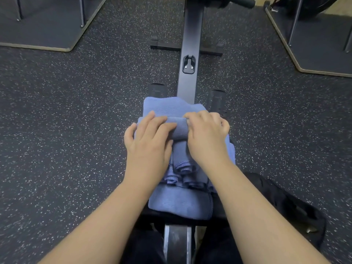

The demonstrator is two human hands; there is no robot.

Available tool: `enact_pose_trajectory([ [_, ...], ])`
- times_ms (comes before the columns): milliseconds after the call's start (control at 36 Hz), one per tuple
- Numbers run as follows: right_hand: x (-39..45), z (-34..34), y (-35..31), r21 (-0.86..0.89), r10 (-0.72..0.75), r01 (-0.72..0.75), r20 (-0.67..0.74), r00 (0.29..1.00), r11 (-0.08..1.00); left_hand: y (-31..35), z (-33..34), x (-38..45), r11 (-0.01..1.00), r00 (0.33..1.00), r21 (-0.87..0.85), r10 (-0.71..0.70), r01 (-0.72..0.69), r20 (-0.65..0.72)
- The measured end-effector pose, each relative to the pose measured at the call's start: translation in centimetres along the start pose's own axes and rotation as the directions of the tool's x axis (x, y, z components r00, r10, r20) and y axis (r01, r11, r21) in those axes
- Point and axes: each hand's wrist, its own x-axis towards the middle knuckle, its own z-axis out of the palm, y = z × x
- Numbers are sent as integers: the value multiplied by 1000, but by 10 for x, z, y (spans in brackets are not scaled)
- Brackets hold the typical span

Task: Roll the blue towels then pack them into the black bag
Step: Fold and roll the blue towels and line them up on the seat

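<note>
A blue towel [171, 107] lies flat across the rowing machine's rail, its near part rolled into a tube [179, 126]. My left hand [150, 140] lies on the left end of the roll with fingers mostly straight. My right hand [207, 134] curls its fingers over the right end of the roll. Between my wrists lie several rolled blue towels [181, 168], and a folded blue towel [181, 202] sits nearest me. The black bag [285, 202] rests on the floor at the right, beside my right forearm.
The black rail [190, 54] of the rowing machine runs away from me, with footrests [157, 89] on either side. Speckled rubber flooring [76, 111] surrounds it. Dark platforms with metal legs stand at the far left [47, 25] and far right [314, 44].
</note>
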Motion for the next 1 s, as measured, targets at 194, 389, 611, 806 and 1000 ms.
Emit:
enact_pose_trajectory([
  [194, -1, -3, -1, 145, -2, 52, -329, 944, 988, 1, 5, 6, 995, 996, 90, -46, 39, 71],
  [389, -4, -5, 4, 163, -14, 49, -210, 978, 985, -4, 8, 15, 994, 987, 63, -99, 92, 126],
  [611, -3, -5, 14, 203, -69, 78, -52, 996, 976, -7, 11, 25, 995, 981, 10, -104, 103, 162],
  [806, 1, -1, 18, 256, -88, 100, -57, 994, 962, -16, 8, 29, 983, 967, -83, -142, 162, 211],
  [1000, 2, 3, 23, 316, -104, 125, -84, 991, 940, -35, 1, 22, 888, 967, -409, -129, 211, 220],
])
